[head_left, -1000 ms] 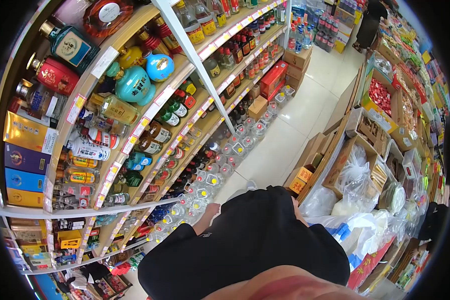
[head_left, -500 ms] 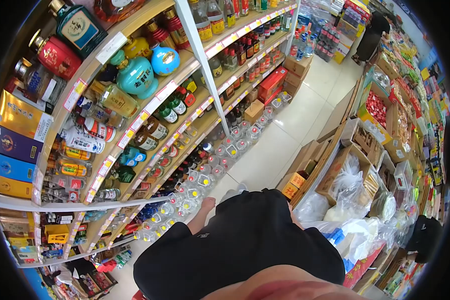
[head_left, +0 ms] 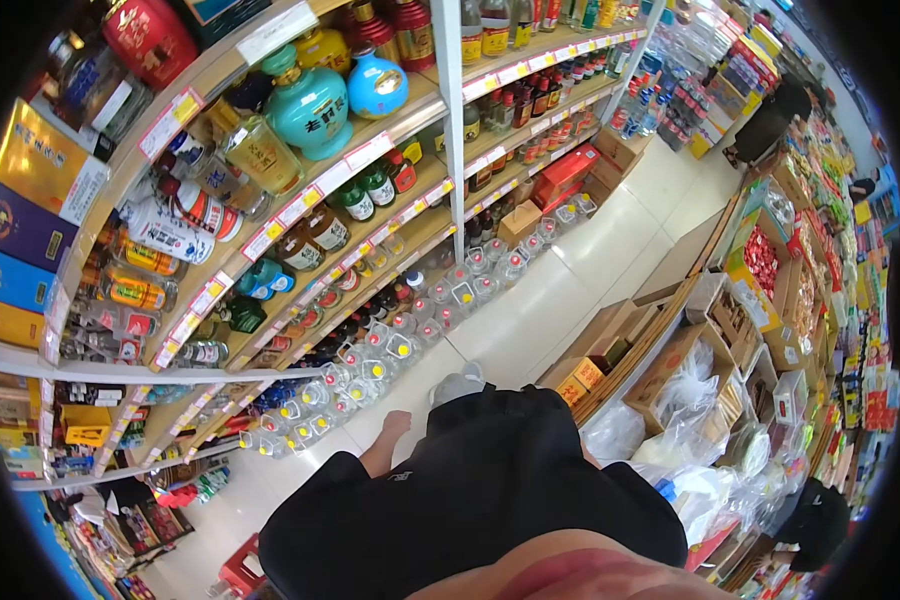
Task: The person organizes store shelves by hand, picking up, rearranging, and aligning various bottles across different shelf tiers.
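My left hand (head_left: pixel 397 424) hangs beside my black shirt (head_left: pixel 490 480), above the pale floor tiles. It is small in view, its fingers are not distinct, and I see nothing held in it. Nearest to it, on the floor along the shelf foot, stand large clear plastic jugs (head_left: pixel 374 369) with yellow and red caps. Of my right arm only a sliver of skin (head_left: pixel 588 458) shows beside the shirt; the hand itself is hidden. That side lies close to plastic bags (head_left: pixel 620 432) on the right-hand display.
Tall shelves (head_left: pixel 370 150) of bottles line the left. Cardboard boxes (head_left: pixel 670 370) and packaged goods crowd the right. Between them runs a tiled aisle (head_left: pixel 550 290). A person in black (head_left: pixel 775 115) stands far up it, another (head_left: pixel 815 525) at lower right. A red crate (head_left: pixel 240 568) sits lower left.
The view has shifted and turned slightly, so the shelves sit further right at the top. My left hand has moved a little left and down in view. A red crate now shows at lower left.
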`<move>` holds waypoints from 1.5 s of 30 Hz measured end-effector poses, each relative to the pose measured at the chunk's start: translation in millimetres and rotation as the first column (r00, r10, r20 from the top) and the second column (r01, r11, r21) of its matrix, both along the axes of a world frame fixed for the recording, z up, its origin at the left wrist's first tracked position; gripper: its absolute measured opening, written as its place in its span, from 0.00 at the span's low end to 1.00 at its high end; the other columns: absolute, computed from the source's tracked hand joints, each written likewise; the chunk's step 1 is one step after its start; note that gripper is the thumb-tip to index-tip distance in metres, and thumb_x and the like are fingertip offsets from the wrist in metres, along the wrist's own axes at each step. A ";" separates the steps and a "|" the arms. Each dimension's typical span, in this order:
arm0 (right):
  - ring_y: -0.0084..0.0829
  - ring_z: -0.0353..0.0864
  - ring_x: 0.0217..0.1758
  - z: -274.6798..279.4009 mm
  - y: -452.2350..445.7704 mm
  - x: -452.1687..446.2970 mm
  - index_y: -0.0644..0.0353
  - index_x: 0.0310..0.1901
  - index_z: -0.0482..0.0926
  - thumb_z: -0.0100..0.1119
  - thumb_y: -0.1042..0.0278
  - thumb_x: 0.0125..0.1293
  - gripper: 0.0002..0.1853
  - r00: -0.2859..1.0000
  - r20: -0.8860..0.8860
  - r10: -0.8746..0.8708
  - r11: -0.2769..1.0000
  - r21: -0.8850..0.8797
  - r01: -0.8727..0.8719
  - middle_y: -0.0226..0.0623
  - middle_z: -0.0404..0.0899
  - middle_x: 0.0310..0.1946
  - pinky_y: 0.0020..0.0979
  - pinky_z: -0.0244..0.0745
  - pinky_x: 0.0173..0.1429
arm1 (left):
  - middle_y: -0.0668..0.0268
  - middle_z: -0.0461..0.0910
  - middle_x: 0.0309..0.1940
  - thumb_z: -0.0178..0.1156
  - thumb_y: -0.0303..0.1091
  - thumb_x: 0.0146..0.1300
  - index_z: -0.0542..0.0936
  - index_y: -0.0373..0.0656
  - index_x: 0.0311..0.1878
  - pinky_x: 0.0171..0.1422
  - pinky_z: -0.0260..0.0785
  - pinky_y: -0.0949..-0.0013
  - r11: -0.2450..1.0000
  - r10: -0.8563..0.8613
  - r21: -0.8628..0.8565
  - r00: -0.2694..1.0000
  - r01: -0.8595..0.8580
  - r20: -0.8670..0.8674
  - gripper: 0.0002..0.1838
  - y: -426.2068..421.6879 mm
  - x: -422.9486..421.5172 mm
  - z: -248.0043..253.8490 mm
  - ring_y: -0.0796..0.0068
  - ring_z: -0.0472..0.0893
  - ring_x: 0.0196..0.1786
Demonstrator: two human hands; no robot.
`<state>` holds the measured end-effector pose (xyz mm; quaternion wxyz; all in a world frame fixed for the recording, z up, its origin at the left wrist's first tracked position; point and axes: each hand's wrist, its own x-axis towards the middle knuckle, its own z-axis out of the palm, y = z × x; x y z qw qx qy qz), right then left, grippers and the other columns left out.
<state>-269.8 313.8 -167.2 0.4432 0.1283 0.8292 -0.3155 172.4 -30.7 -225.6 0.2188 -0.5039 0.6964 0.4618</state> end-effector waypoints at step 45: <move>0.31 0.77 0.22 16.6 -135.0 38.8 0.57 0.49 0.75 0.59 0.60 0.72 0.12 0.934 0.303 -0.192 0.962 -0.128 0.239 0.38 0.80 0.29 0.31 0.72 0.23 | 0.54 0.88 0.51 0.56 0.51 0.65 0.90 0.47 0.49 0.65 0.76 0.56 0.891 0.440 -0.097 0.896 -0.444 -0.059 0.22 -9.5 72.6 95.2 0.52 0.85 0.57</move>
